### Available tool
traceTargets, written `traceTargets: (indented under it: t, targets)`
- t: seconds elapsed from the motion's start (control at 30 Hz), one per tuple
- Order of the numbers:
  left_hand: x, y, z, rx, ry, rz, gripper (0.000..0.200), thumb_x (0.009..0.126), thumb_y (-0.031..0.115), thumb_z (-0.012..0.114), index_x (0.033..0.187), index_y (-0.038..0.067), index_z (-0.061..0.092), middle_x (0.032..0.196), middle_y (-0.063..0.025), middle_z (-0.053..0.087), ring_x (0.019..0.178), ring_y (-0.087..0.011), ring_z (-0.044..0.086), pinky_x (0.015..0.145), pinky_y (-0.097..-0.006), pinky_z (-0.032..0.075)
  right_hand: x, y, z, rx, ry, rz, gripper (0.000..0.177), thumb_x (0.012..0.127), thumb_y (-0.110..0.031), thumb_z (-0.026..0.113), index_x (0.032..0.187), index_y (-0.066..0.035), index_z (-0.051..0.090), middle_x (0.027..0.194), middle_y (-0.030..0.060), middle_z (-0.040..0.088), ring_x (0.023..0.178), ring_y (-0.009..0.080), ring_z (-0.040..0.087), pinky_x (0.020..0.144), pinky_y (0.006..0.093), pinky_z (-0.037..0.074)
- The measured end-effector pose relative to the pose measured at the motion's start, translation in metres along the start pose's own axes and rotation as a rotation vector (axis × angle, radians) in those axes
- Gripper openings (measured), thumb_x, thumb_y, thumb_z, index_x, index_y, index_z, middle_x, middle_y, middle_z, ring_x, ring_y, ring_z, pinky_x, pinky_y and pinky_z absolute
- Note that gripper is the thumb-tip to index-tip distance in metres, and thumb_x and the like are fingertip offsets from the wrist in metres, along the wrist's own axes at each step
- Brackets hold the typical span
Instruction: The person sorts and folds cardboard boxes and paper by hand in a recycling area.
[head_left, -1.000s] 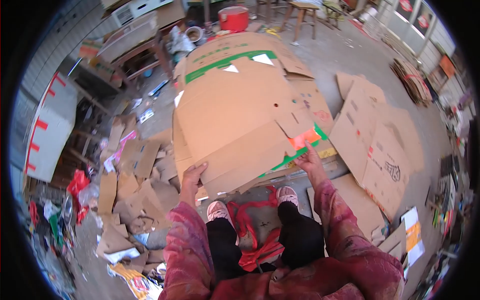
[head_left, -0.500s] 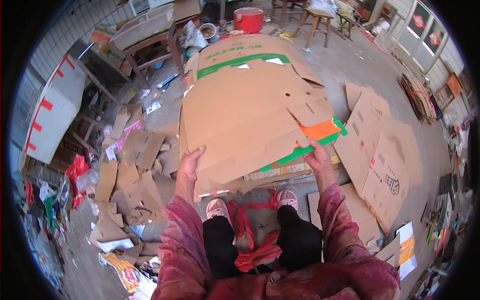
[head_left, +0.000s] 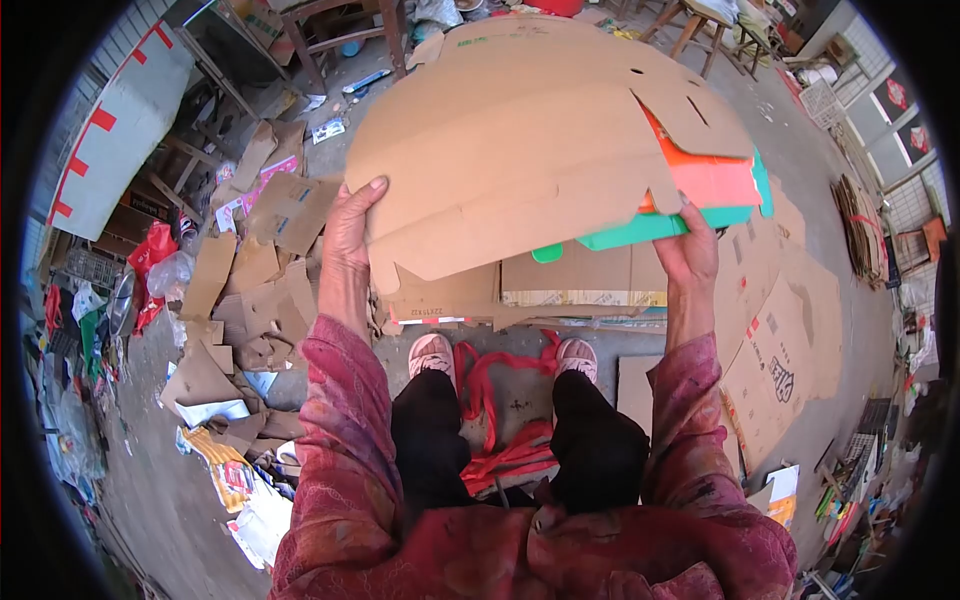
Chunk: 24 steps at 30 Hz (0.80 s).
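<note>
A large flattened brown cardboard sheet (head_left: 520, 150) is held up in front of me, tilted, spanning both hands. My left hand (head_left: 352, 215) grips its left edge, thumb on top and fingers hidden underneath. At the right, my right hand (head_left: 690, 245) pinches the near edge, where an orange and green printed piece of cardboard (head_left: 715, 185) shows against the sheet. Below them lies a stack of flattened cardboard (head_left: 570, 275) on the floor. A red strap (head_left: 485, 400) runs between my feet, partly under the stack.
Torn cardboard scraps (head_left: 265, 310) litter the floor on the left. Flattened printed boxes (head_left: 775, 350) lie on the right. A tied cardboard bundle (head_left: 858, 225) leans farther right. A wooden stool (head_left: 690, 30) and a wooden table (head_left: 340, 45) stand at the back.
Both hands have lifted the cardboard sheet upward, off the stack, with the orange and green piece. The stack's near part shows more now, and the view has tilted down.
</note>
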<state>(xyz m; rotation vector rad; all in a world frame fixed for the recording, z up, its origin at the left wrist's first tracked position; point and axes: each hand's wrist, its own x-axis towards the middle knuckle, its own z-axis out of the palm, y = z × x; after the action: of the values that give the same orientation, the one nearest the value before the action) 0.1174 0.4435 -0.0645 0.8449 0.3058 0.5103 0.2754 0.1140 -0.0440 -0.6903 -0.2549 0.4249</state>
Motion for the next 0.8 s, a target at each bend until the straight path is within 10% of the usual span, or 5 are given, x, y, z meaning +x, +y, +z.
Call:
traceTargets:
  t: [0.4, 0.8]
  targets:
    - [-0.047, -0.103, -0.027, 0.132, -0.002, -0.465, 0.055, 0.071, 0.004, 0.063, 0.117, 0.006, 0.033, 0.104, -0.0113, 0.052, 0.096, -0.0247, 0.052, 0.082, -0.0419, 0.045, -0.117, 0.060, -0.079, 0.430, 0.255, 0.080, 0.046, 0.082, -0.033, 0.054, 0.119, -0.007, 0.043, 0.117, 0.0090, 0.049, 0.109, 0.0245, 0.045, 0.095, 0.0430, 0.033]
    - [-0.046, -0.113, -0.038, -0.103, 0.015, -0.603, 0.052, 0.075, 0.006, 0.058, 0.120, 0.011, 0.033, 0.111, -0.0113, 0.047, 0.101, -0.0272, 0.049, 0.082, -0.0445, 0.045, -0.127, 0.089, -0.110, 0.209, 0.430, 0.268, 0.039, 0.081, -0.011, 0.055, 0.117, -0.003, 0.043, 0.116, 0.0106, 0.049, 0.109, 0.0250, 0.046, 0.097, 0.0421, 0.033]
